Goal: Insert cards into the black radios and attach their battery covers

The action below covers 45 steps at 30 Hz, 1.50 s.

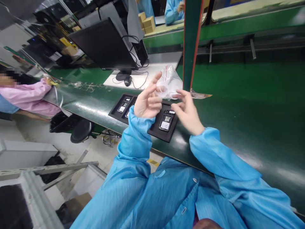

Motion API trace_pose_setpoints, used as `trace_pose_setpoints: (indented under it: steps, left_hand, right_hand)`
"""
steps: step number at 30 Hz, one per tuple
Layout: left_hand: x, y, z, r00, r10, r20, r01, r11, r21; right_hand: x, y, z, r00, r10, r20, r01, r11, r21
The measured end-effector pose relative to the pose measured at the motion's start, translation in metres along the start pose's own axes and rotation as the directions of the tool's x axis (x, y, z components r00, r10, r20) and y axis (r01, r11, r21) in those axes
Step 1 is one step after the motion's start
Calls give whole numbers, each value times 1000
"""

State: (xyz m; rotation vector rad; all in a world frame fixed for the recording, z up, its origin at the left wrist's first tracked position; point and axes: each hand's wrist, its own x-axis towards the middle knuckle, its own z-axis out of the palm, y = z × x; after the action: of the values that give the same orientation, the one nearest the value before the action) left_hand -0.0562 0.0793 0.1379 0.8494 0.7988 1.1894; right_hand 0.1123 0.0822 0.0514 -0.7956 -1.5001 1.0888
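My left hand [149, 101] is raised over the middle of a black tray, its index finger stretched out and the other fingers loosely bent. Beyond its fingertips is a clear plastic bag [169, 81] with a red stripe and whitish contents; whether the fingers touch it I cannot tell. To the right, my right hand [187, 111] hovers by the tray's right end, thumb and fingers apart, fingertips close to the bag. Below my hands the black tray [164, 136] holds flat black electronic units with white labels, one unit [166, 121] at the right and another [124, 105] at the left. My left hand partly hides the tray's middle.
A monitor [102, 44] and a mouse [128, 81] stand on a white board at the back left. A green post [192, 44] rises behind the bag, with a flat clear packet [201, 95] at its foot. A person in pink [30, 95] sits left; others work beyond.
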Motion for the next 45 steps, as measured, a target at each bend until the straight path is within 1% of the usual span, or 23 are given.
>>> trace_pose_setpoints:
  steps: [1, 3, 6, 9, 12, 14, 17, 18, 20, 21, 22, 23, 25, 26, 27, 30, 32, 34, 37, 39, 41, 43, 45]
  left_hand:
    - [-10, -6, 1, 1000, 18, -24, -17, 999, 28]
    - [-26, -17, -1, 997, 33, -71, -30, 999, 42]
    - [-41, -32, -11, 987, 30, -157, -23, 999, 42]
    - [-49, -42, -27, 964, 32, -263, -5, 995, 102]
    - [-53, -47, -45, 935, 46, -351, 12, 987, 160]
    - [-55, -50, -56, 920, 61, -388, 12, 983, 182]
    - [-58, -53, -72, 914, 102, -393, -35, 984, 175]
    - [-59, -54, -76, 917, 117, -381, -56, 985, 166]
    - [-62, -55, -83, 927, 143, -347, -97, 984, 149]
    - [-63, -56, -86, 930, 155, -333, -112, 983, 145]
    - [-64, -56, -88, 931, 165, -326, -123, 982, 147]
    - [-65, -56, -90, 929, 173, -328, -129, 980, 153]
    - [-66, -56, -94, 915, 177, -363, -115, 976, 186]
    - [-67, -57, -96, 904, 171, -391, -92, 973, 212]
    - [-67, -58, -99, 894, 162, -418, -64, 969, 240]
    - [-66, -66, -109, 870, 137, -473, 1, 960, 280]
    - [-65, -73, -115, 871, 126, -475, -10, 971, 240]
    - [-64, -80, -116, 889, 114, -444, -46, 986, 161]
    - [-62, -92, -105, 936, 90, -339, -84, 996, 32]
    - [-60, -101, -91, 969, 44, -245, -58, 997, -53]
    - [-58, -110, -71, 992, -28, -122, 11, 991, -134]
    - [-55, -118, -49, 995, -103, -12, 100, 981, -164]
    - [-53, -122, -23, 980, -197, 36, 200, 972, -121]
  right_hand:
    - [0, -5, 12, 998, 30, 54, -36, 994, 102]
    - [-5, -10, 30, 991, 70, 112, -92, 974, 208]
    - [-19, -9, 37, 986, 131, 105, -150, 967, 207]
    - [-29, -3, 30, 981, 169, 94, -181, 973, 144]
    - [-36, 7, 16, 977, 194, 83, -199, 978, 62]
    - [-38, 14, 6, 975, 217, 52, -217, 976, -10]
    - [-42, 20, -6, 965, 262, 20, -257, 959, -121]
    - [-43, 21, -8, 957, 285, 48, -276, 951, -136]
    - [-48, 22, -5, 932, 323, 163, -291, 938, -190]
    - [-52, 22, -1, 920, 317, 229, -259, 933, -251]
    - [-57, 23, 4, 908, 295, 298, -191, 924, -332]
    - [-63, 24, 11, 895, 262, 361, -94, 902, -422]
    - [-77, 28, 25, 870, 199, 451, 117, 805, -581]
    - [-83, 31, 31, 861, 179, 475, 191, 753, -629]
    - [-88, 34, 35, 862, 167, 479, 235, 705, -669]
    - [-98, 40, 37, 892, 140, 430, 265, 610, -747]
    - [-101, 43, 30, 897, 132, 422, 276, 579, -767]
    - [-104, 42, 16, 898, 133, 419, 285, 550, -785]
    - [-115, 37, -13, 916, 151, 371, 234, 549, -802]
    - [-129, 32, -37, 933, 168, 317, 168, 576, -800]
    - [-146, 27, -63, 951, 188, 246, 90, 593, -800]
    - [-166, 20, -88, 964, 207, 166, 13, 588, -809]
    - [-183, 11, -110, 970, 225, 91, -56, 571, -819]
